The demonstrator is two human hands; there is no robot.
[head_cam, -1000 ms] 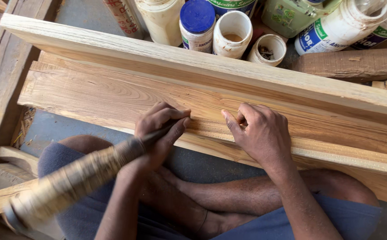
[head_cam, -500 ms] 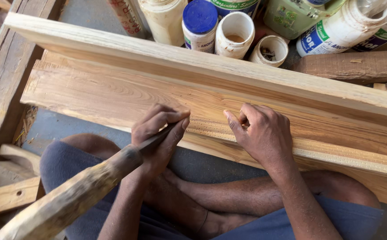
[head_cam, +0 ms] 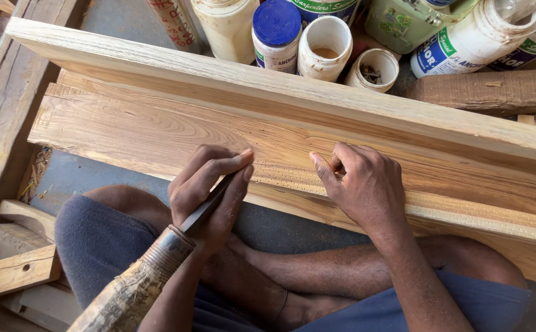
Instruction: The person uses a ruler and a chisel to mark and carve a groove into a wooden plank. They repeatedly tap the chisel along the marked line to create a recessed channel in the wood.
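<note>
A chisel held to a long wooden board, both hands on the work.

The chisel [head_cam: 175, 246] lay slanted from lower left up to the board [head_cam: 157, 132], its metal blade running under the left hand [head_cam: 209, 190], whose fingers were wrapped narrow around it, two fingertips pressed to the wood by the dotted strip. The worn wooden handle stuck out below the wrist. The right hand [head_cam: 363, 184] rested just beside, fingers curled, holding nothing, fingertips touching the board. The board lay across the person's crossed legs. Beyond its far edge stood a blue-lidded jar [head_cam: 276, 34], open white pots [head_cam: 323, 46] and glue bottles [head_cam: 471, 37].
</note>
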